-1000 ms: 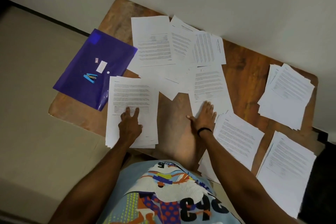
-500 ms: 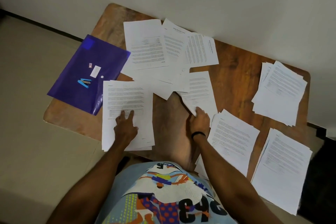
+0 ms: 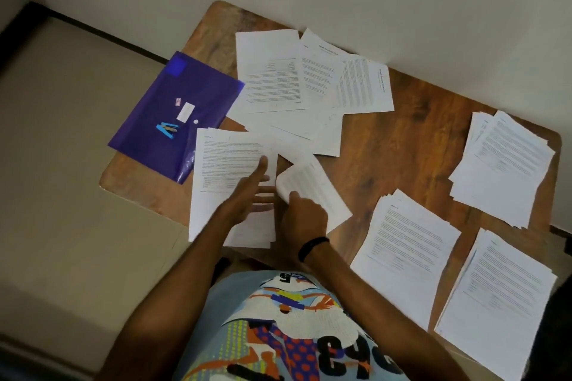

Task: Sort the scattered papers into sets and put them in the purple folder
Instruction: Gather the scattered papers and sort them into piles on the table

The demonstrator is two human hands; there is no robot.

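A narrow black wristband (image 3: 312, 248) circles the wrist just behind the right hand (image 3: 305, 215). Both forearms are bare. Further back from the left hand (image 3: 247, 195), between the arms, is a light blue T-shirt (image 3: 235, 294) with a busy print: white shapes, orange streaks, yellow dots, a blue patch with red spots and bold black numerals.

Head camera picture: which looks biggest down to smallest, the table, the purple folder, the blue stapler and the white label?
1. The table.
2. The purple folder.
3. The blue stapler and the white label look about the same size, so I won't rank one above the other.
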